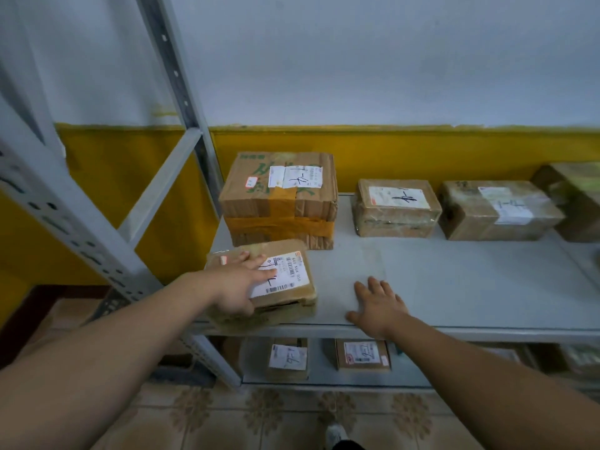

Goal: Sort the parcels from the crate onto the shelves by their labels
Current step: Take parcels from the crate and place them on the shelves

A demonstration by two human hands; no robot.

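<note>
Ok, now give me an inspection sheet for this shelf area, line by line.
Surface: grey metal shelf, bare at the middle front.
Job's things: front parcel at the left front corner, label up; large taped box behind it; middle parcel and right parcel along the back; edge parcel cut off by the frame; lower-left parcel and lower-right parcel on the lower shelf; crate not in view.
Clutter: nothing seen.
Hands: left hand flat on the front parcel's label; right hand flat on the bare shelf.
Cables: nothing seen.
Surroundings: slotted steel upright, yellow-banded wall, tiled floor.
</note>
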